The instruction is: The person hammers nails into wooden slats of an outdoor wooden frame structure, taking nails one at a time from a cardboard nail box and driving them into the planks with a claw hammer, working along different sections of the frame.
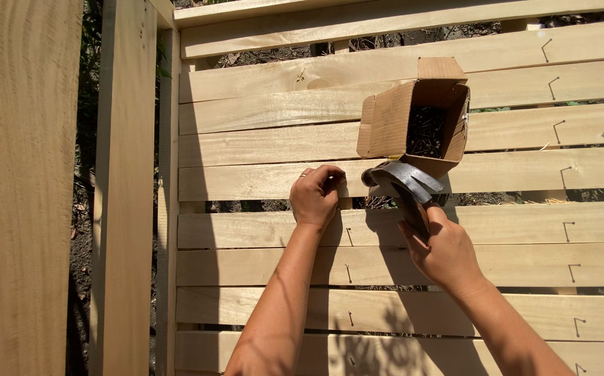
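Hammer point(405, 182) in my right hand point(442, 252), its grey steel claw head lay against the pale slats just under an open cardboard box of nails point(424, 125), while my left hand point(314, 195) pinched what I took to be a nail against a slat point(260, 179), fingers curled tight together at the board's upper edge; the nail itself was too small to make out. My right hand was wrapped shut around the handle close up under the head, a short grip that I judged would give control but little swing. The head looked heavy and hard, smooth metal with a dull shine, likely to slip only if the palm were sweaty; the handle was mostly hidden inside my fist. I reckoned the better hold for driving lay farther down the handle, away from the head. The nail, thin and stiff, would want a light pinch near its point end, fingers kept clear of the strike. The box sat tilted on the slats, flaps open, dark nails heaped inside, light enough to tip if knocked. Rows of half-driven, bent nails point(563, 230) stood along the boards to the right, and an upright wooden post point(128, 188) framed the fence on the left in strong sun.
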`<state>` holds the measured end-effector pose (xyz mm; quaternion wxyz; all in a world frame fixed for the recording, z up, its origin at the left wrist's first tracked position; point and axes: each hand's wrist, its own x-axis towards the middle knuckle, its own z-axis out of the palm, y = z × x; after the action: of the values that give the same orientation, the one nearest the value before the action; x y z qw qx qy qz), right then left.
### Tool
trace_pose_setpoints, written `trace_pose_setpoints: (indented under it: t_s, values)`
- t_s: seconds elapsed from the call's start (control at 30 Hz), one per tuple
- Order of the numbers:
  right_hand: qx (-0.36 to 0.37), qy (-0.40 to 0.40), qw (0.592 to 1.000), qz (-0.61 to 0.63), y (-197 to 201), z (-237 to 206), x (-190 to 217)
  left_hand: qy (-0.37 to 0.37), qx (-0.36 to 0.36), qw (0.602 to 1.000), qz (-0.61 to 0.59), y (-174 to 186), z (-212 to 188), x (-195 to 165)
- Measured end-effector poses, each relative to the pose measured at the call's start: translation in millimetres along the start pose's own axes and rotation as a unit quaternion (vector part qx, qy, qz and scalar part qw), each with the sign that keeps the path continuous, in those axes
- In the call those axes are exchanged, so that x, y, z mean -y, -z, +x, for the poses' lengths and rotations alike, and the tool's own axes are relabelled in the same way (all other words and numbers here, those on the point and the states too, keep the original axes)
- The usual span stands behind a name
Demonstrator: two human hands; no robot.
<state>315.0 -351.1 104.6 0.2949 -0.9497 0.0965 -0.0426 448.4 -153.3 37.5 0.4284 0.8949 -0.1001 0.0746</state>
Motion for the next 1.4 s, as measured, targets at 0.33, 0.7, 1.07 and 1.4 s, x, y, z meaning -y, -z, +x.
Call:
trace_pose_setpoints:
  t_s: [0.33,0.7,1.07,1.4]
  values:
    - [-0.008,0.032,0.999,0.021,6.2,15.2,39.8,-0.066,-0.005,0.998,-0.022,-9.7,1.4,10.2]
    - [0.021,0.024,0.999,-0.028,5.2,18.7,45.7,-0.060,0.008,0.997,-0.040,-15.2,2.9,15.7]
    - [0.005,-0.047,0.998,0.052,18.8,-0.7,25.7,-0.093,0.015,0.981,0.169,11.8,-12.5,34.3]
    - [0.013,0.005,0.999,0.043,16.3,2.1,34.9,-0.031,0.093,0.970,0.223,20.2,-50.1,40.6]
